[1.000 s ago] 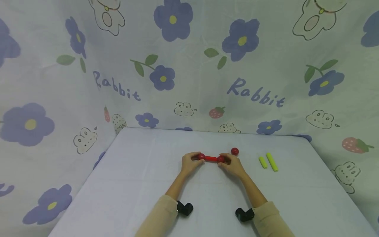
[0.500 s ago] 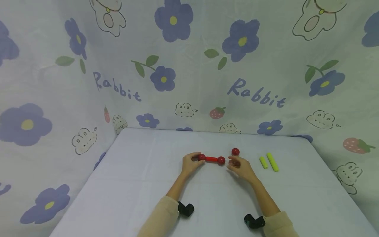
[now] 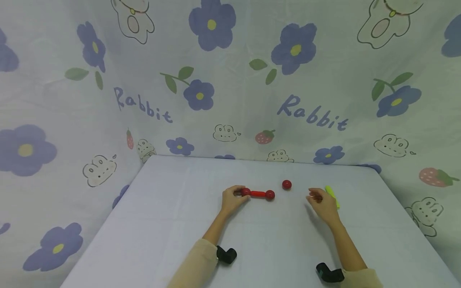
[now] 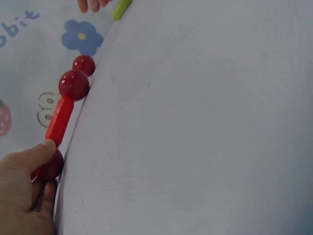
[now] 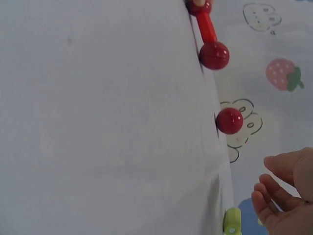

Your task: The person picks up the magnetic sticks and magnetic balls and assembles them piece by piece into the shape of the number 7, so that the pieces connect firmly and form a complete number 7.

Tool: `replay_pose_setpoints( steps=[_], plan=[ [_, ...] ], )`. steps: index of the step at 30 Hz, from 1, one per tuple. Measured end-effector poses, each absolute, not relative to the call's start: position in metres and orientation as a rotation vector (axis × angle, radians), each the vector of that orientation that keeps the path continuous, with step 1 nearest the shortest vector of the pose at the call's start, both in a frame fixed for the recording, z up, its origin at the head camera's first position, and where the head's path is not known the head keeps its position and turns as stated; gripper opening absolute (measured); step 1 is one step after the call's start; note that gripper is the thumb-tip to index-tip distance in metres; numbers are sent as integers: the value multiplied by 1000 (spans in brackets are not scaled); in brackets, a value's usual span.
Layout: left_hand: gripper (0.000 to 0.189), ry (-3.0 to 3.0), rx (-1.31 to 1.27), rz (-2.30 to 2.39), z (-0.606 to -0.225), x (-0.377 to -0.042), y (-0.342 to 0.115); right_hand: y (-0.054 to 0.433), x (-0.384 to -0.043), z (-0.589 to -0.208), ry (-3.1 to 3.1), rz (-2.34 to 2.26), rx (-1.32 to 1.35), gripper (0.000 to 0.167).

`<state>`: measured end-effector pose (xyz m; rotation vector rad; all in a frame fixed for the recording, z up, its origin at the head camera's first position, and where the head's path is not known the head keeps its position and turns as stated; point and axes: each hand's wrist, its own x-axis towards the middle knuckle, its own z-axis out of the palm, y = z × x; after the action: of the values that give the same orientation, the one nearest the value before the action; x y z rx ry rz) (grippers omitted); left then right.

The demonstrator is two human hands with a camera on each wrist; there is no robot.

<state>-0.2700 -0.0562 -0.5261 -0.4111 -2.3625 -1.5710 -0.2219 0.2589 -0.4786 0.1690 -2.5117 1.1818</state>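
My left hand [image 3: 232,200] pinches the red ball at the left end of a red rod [image 3: 257,194], thumb on the near side. A second red ball [image 3: 270,195] sits on the rod's right end, so the joined piece looks like a dumbbell. In the left wrist view the thumb [image 4: 36,155] lies across the held ball [image 4: 53,165]. My right hand [image 3: 324,206] is over the table at the right, fingers loosely bent, holding nothing. Beside it lies a yellow-green stick [image 3: 332,195], partly covered by the hand. The shorter stick is hidden behind that hand in the head view.
A loose red ball [image 3: 286,184] rests on the white table [image 3: 173,224] between the dumbbell piece and my right hand. In the right wrist view a yellow-green stick end [image 5: 232,221] shows at the bottom. A flower-printed curtain [image 3: 230,80] hangs behind the table.
My right hand has released the red ball on the rod's right end and moved right, past the loose ball, to the yellow-green sticks. My left hand keeps its hold in nearly the same place.
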Motion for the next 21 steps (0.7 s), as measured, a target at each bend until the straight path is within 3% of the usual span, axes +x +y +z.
replay_pose_setpoints(
  steps=[21],
  plan=[
    [38,-2349,-436,-1596,-529,-271,-57,295,-228,-489,-2632,979,-170,36]
  ],
)
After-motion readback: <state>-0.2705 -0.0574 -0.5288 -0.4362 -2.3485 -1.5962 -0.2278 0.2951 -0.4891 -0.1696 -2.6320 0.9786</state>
